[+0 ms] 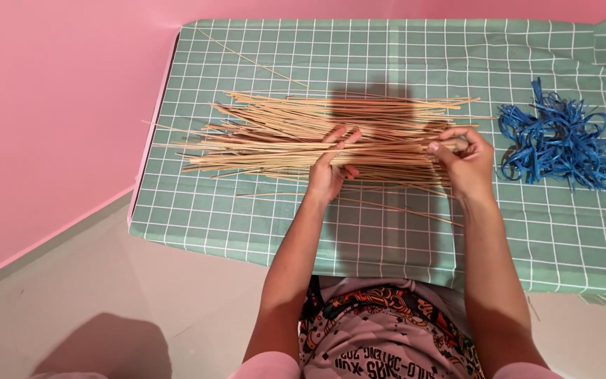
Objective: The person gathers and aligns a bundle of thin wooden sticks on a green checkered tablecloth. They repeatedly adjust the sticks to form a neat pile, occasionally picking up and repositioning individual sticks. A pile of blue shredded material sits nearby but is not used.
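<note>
Both hands in a pile of thin sticks on a green checked bench

The left hand [330, 165] has its fingers [336, 136] curled up and over a small bunch of the sticks [282, 133], closed round them near the middle of the pile. The right hand [463, 158] is pinching the same bunch further along, fingers bent tight with the thumb pressed on top. The sticks are pale tan, long and skinny, lying mostly left to right in a loose heap, with a few strays poking out toward the near edge and one off at the far side. They sit on the bench [247, 224], covered in a green cloth with white grid lines. Off to the right, well apart from the heap, there's a tangle of blue strips [562, 140]. Pink wall [57, 105] on the left.
</note>
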